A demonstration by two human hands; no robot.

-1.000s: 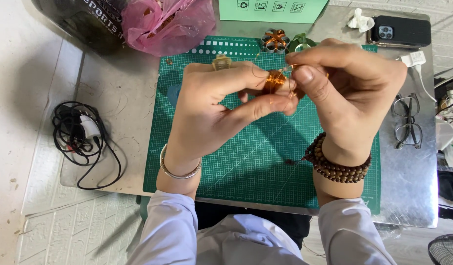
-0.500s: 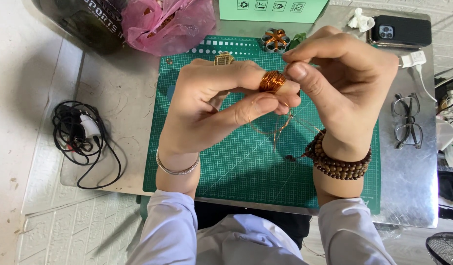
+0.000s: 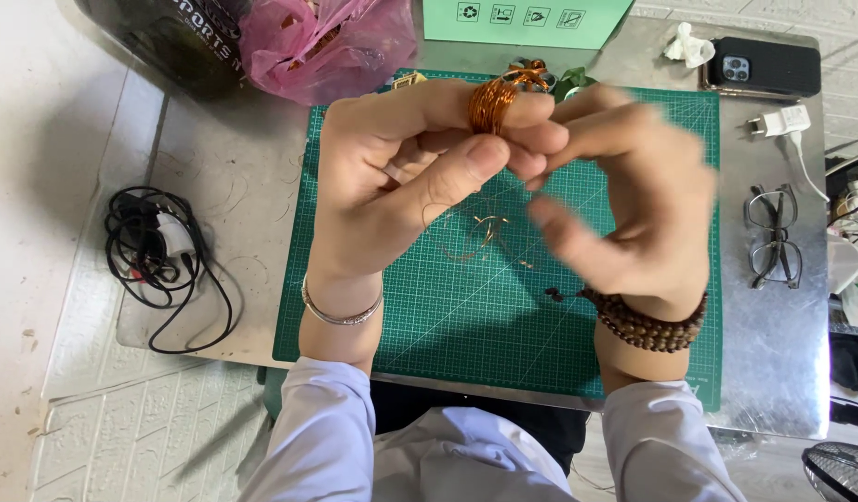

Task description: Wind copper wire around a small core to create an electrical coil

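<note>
I have both hands raised over the green cutting mat, close together at the fingertips. My left hand carries a coil of copper wire wound round the index finger like a thick ring, and the thumb of that hand presses up against the fingers just below it, so the hand is closed about the coil. My right hand is blurred; its fingertips meet the left hand's beside the coil, the fingers loosely bent and partly spread, and I cannot tell whether they pinch a strand of the wire or only touch my other fingers. A thin loose length of wire shows under my hands, against the mat.

A silver bangle sits on my left wrist and a brown bead bracelet is wrapped round my right one. The mat lies on a grey metal tabletop. At the mat's far edge, behind my fingers, sits another small bundle of copper wire, partly hidden. Further back are a pink plastic bag and a green box. To my right lie a dark phone, a white charger plug and a pair of glasses. To my left a tangle of black cable rests at the tabletop's edge
</note>
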